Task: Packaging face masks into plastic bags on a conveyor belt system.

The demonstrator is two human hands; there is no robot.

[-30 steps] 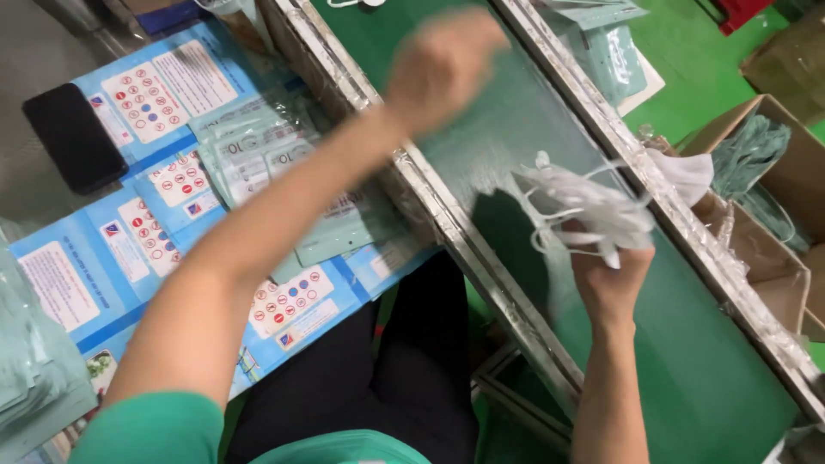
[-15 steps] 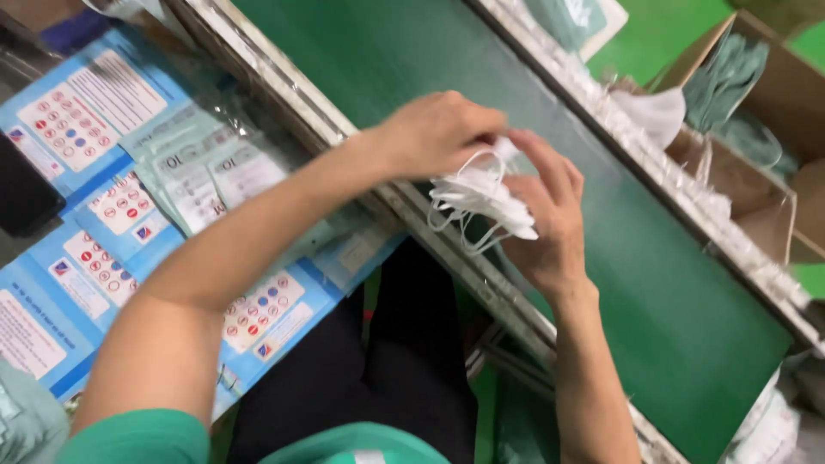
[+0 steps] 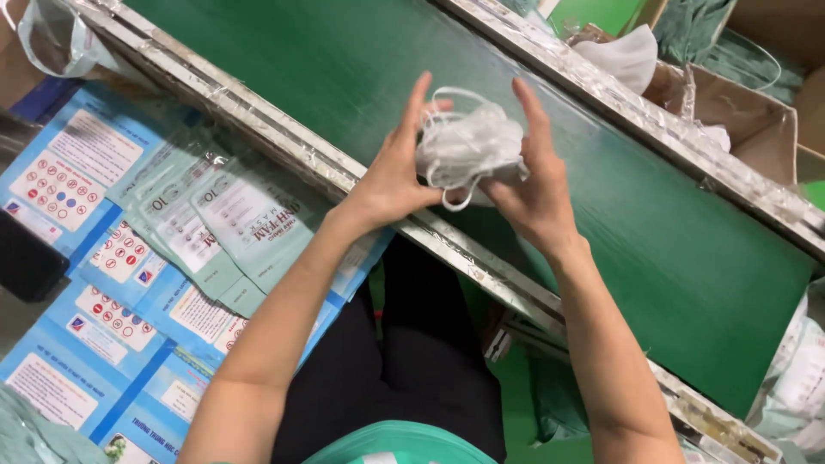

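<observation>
A long green conveyor belt (image 3: 344, 77) runs diagonally from the far left to the near right, edged on both sides by metal rails (image 3: 284, 142) wrapped in clear, wrinkled film. Above the near edge of the belt, both hands hold a small stack of white face masks (image 3: 468, 146) between them. The left hand (image 3: 395, 176) cups the stack from the left, fingers upright and lightly spread, thumb tucked against the masks. The right hand (image 3: 533, 185) presses in from the right, index finger raised straight along the stack's side and the other fingers curled beneath it. Loose white ear loops hang from the bundle over the belt.

To the left of the belt, on a lower surface, lie pale green printed pouches (image 3: 232, 228) in clear film, overlapping blue printed cartons (image 3: 103, 318) spread flat. A clear plastic bag (image 3: 56, 39) sits at the far left corner. Beyond the far rail stand open cardboard boxes (image 3: 739, 129); one holds green masks (image 3: 713, 39), and a single white mask (image 3: 623, 56) rests at the box's edge. The floor at the far right is green. The person's dark trousers (image 3: 421, 344) show below the near rail.
</observation>
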